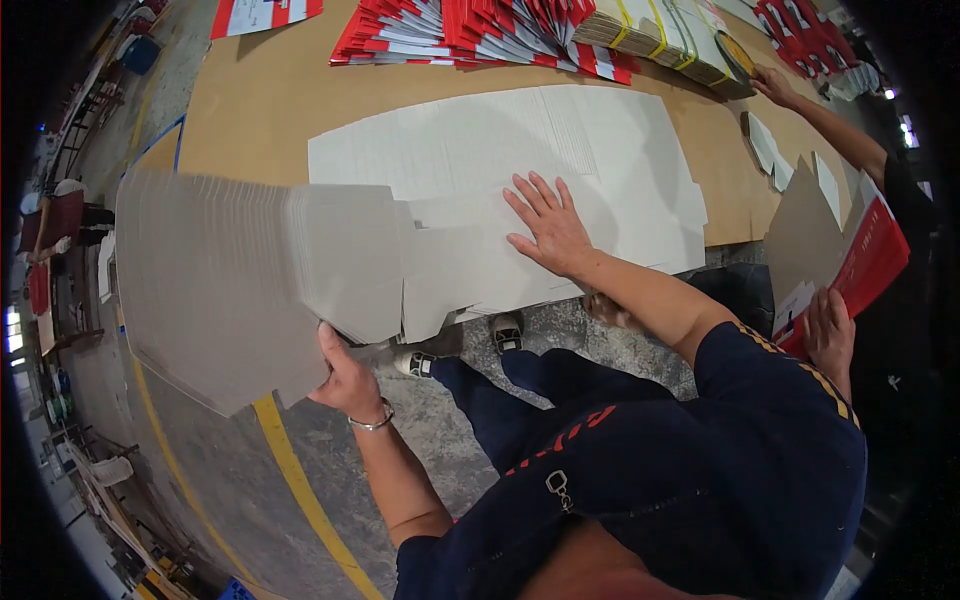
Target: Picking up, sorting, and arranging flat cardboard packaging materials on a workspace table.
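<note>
My left hand (345, 382) grips the near edge of several grey die-cut cardboard sheets (205, 275), thumb on top and the other fingers hidden underneath. These sheets jut out past the table's left part, over the floor. Fingers spread, my right hand (550, 230) lies flat on a layered pile of white die-cut cardboard sheets (630, 140). Notches and fold lines show along the pile, and its near edge overhangs the table. The grey sheets overlap the pile's left end.
Brown table (260, 110) carries fanned red-and-white printed sheets (430, 40) at the back and a yellow-strapped bundle of cardboard (655, 35). At the right, a co-worker's hand (828, 325) holds a red-and-grey folded board (870, 250). Yellow floor lines (300, 490) run at left.
</note>
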`<state>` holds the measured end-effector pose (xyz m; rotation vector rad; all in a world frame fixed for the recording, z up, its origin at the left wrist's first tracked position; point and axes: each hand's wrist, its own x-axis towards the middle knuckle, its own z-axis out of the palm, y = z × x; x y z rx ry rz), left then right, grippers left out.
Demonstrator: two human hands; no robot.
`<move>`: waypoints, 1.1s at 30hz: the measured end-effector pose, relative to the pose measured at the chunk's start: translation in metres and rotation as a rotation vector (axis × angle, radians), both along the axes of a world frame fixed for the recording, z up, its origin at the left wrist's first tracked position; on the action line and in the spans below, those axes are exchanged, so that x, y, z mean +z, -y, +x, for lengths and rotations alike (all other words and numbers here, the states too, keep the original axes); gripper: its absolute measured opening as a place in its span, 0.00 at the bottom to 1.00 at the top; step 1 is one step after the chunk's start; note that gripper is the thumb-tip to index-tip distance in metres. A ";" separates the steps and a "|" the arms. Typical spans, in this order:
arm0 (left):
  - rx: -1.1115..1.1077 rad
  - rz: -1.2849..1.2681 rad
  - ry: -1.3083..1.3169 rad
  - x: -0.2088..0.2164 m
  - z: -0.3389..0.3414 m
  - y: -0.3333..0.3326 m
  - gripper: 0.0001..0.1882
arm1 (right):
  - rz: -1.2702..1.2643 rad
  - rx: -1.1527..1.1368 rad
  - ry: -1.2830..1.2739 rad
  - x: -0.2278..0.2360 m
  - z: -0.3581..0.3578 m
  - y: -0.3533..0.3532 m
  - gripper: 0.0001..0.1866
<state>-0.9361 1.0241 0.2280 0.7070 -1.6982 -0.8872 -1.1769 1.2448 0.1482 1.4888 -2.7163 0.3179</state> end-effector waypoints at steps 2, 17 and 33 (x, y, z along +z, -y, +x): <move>0.059 0.393 -0.099 -0.014 0.014 0.016 0.18 | 0.027 -0.004 0.003 0.001 0.001 0.000 0.34; 0.126 0.066 -0.047 -0.008 0.002 0.020 0.10 | 0.048 -0.025 0.022 0.007 0.002 -0.002 0.35; 0.157 0.285 0.121 -0.048 0.020 0.043 0.16 | 0.037 -0.008 -0.011 0.002 0.001 0.001 0.34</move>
